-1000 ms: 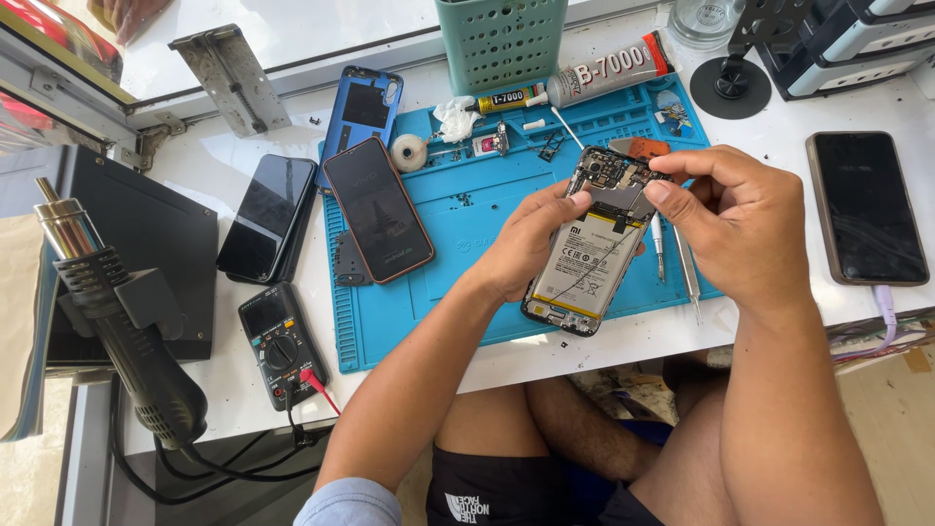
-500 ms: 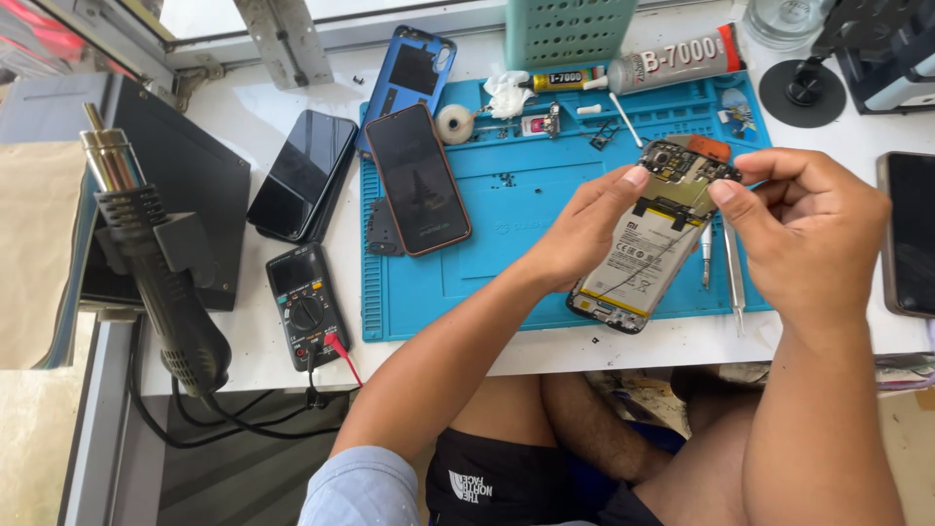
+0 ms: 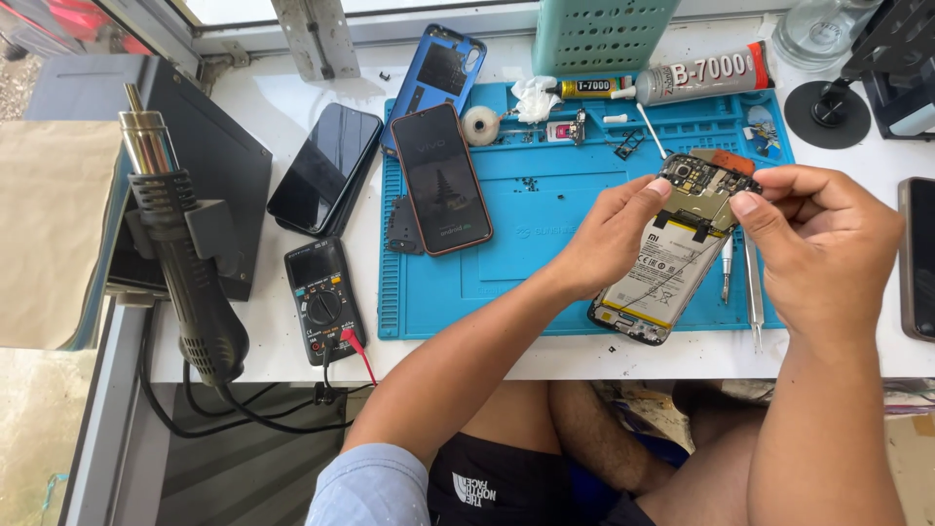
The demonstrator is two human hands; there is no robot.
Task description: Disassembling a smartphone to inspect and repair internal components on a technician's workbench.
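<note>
White bench top [image 3: 292, 58] under a window frame, blue work mat [image 3: 545, 282] in the middle; seated person's knees below the front edge. Items, centre outward:

1. Opened phone [image 3: 672, 263], back cover off, battery and circuit board showing. Over the mat's right half, top end raised toward the hands, lower end by the mat's front edge; can't tell if it rests there.
2. Left hand [image 3: 609, 239]: thumb and fingertips pinch the phone's top-left edge.
3. Right hand [image 3: 818, 244]: thumb and forefinger pinch the top-right corner at the board, other fingers curled.
4. Change vs. a sec ago: almost none. I read the same two-hand pinch at the same end; phone sits at the same spot on the mat. Only the head cam has shifted. Judgement: fine work at the board end is ongoing, nothing lifted off yet.
5. Tweezers [image 3: 753, 292] and a thin screwdriver [image 3: 727, 278] lie on the mat just beside the phone, under the right hand.
6. Mat, left part: dark-screen phone [image 3: 441, 180]. Top strip: tape roll [image 3: 479, 125], tissue wad [image 3: 534, 97], small glue tube [image 3: 584, 88].
7. Off the mat, rear: large glue tube [image 3: 701, 73], green perforated basket [image 3: 599, 34], blue back cover [image 3: 443, 68].
8. Left of the mat: black phone [image 3: 324, 168], multimeter [image 3: 321, 302] w/ red lead, hot-air gun [image 3: 180, 253] in a holder on a black unit [image 3: 234, 146].
9. Far right edge: another dark phone [image 3: 917, 258], partly out of view.
</note>
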